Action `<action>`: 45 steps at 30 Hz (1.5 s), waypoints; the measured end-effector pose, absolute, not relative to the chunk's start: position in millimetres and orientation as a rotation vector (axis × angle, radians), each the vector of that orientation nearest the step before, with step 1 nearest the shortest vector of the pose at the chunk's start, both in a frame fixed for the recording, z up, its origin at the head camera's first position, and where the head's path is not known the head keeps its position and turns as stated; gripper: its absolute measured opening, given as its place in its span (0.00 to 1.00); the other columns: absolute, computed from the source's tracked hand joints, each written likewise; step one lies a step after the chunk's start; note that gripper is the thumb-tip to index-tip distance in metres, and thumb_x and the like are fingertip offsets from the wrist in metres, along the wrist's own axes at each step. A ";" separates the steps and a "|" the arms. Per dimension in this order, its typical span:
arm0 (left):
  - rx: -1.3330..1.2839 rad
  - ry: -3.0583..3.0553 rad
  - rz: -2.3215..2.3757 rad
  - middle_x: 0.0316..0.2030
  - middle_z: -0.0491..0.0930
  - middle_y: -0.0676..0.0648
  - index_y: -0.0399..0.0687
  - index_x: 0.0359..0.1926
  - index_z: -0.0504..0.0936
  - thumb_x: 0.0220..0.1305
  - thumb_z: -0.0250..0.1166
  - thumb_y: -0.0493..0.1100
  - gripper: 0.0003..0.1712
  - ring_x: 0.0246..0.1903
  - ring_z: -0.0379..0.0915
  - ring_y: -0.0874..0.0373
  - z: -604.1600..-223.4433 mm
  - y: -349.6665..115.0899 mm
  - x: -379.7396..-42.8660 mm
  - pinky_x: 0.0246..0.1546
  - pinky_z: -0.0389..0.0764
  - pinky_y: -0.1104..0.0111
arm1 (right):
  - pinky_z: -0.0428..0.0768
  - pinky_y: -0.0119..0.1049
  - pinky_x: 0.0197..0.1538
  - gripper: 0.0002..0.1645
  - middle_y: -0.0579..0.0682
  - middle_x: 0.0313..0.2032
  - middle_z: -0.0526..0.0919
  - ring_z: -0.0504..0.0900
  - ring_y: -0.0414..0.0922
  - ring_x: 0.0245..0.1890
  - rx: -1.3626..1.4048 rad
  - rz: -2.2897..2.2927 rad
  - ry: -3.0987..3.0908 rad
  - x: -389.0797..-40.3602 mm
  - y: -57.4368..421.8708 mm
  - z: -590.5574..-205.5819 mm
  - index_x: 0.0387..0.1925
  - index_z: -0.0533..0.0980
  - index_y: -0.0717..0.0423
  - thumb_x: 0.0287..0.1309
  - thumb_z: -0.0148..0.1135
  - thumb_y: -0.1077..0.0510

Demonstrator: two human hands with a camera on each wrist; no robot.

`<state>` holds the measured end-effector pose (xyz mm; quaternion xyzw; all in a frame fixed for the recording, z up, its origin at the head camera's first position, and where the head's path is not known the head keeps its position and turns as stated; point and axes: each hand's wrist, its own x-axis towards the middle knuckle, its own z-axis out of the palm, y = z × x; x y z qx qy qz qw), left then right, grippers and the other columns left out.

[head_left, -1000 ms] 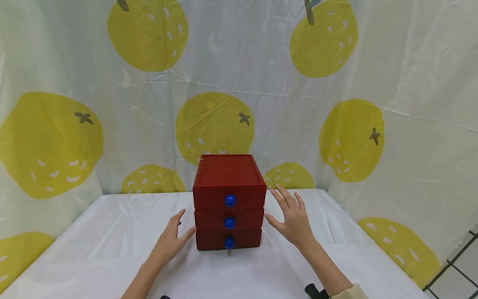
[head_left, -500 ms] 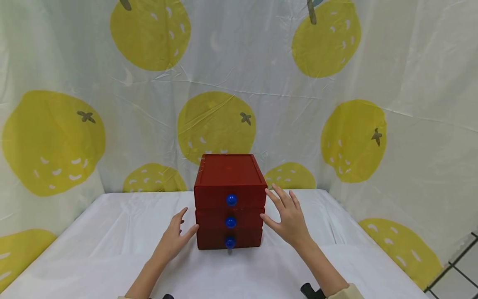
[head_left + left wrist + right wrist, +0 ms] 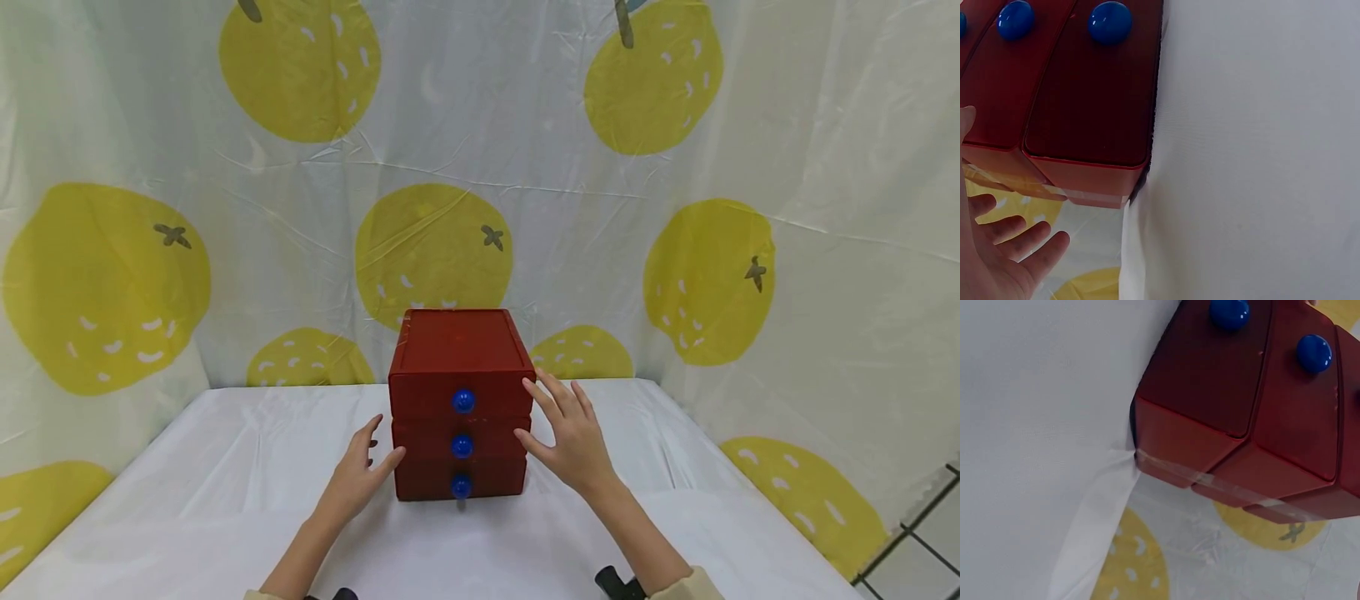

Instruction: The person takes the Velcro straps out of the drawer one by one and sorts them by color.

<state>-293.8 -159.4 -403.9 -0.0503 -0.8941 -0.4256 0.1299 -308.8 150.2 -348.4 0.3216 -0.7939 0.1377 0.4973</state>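
A red drawer unit (image 3: 457, 346) with three stacked drawers stands on the white-covered table, its front facing me. Each drawer has a round blue knob: top knob (image 3: 463, 401), middle knob (image 3: 462, 446) and bottom knob (image 3: 461, 486). All three drawers are pushed in. My left hand (image 3: 352, 479) is spread at the unit's left side, thumb near the lower drawers. At the right side my right hand (image 3: 576, 446) is raised with fingers spread, its tips overlapping the front's right edge. Neither hand grips anything; whether either touches the unit I cannot tell. In the left wrist view, the left hand's fingers (image 3: 1041, 253) are extended beside the drawers.
The white tablecloth (image 3: 247, 475) covers the table around the unit. Behind it hangs a pale curtain (image 3: 570, 217) with large yellow fruit prints. A black grid rack (image 3: 907, 529) is at the lower right, beyond the table. Clear tape (image 3: 1204, 478) runs along the unit's side.
Both hands have moved inward, toward the drawer unit's sides, from left and right. The drawer unit stays in place with its drawers as before.
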 end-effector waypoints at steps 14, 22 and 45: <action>-0.105 -2.559 -1.305 0.66 0.57 0.44 0.52 0.68 0.51 0.55 0.55 0.68 0.47 0.61 0.59 0.47 -405.6 -153.2 -297.0 0.58 0.68 0.52 | 0.54 0.48 0.67 0.37 0.55 0.62 0.66 0.65 0.51 0.60 0.803 0.322 -1.910 -306.8 139.5 -345.8 0.60 0.67 0.52 0.61 0.36 0.33; -0.127 -2.487 -1.352 0.65 0.59 0.43 0.50 0.67 0.53 0.56 0.57 0.64 0.44 0.60 0.61 0.47 -406.2 -149.6 -297.0 0.57 0.69 0.52 | 0.48 0.41 0.71 0.33 0.55 0.61 0.68 0.66 0.51 0.60 0.835 0.326 -1.865 -307.7 131.0 -345.9 0.59 0.68 0.52 0.62 0.39 0.36; -0.073 -2.391 -1.462 0.63 0.61 0.42 0.48 0.66 0.55 0.54 0.60 0.63 0.45 0.58 0.63 0.47 -403.8 -137.7 -300.4 0.55 0.71 0.53 | 0.62 0.45 0.65 0.30 0.55 0.60 0.68 0.66 0.50 0.59 0.905 0.409 -1.820 -305.1 114.1 -344.8 0.58 0.68 0.53 0.62 0.46 0.40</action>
